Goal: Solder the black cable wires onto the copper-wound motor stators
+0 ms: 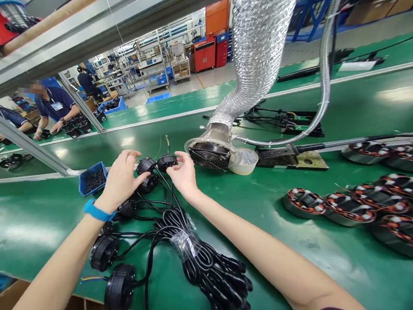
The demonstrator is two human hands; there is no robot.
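Reaching across a green rubber bench mat (40, 237), I have my left hand (121, 181) and right hand (185, 175) apart, both touching round black wired plastic units (166, 162) mid-frame; whether either grips, I cannot tell. Bundled black cables (184, 240) trail to lower centre.

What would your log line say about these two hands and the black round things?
left hand: on round black wired unit | right hand: on second unit | nearby: black cable bundle

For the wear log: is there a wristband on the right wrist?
No, the right wrist is bare; the blue wristband is on the left wrist.
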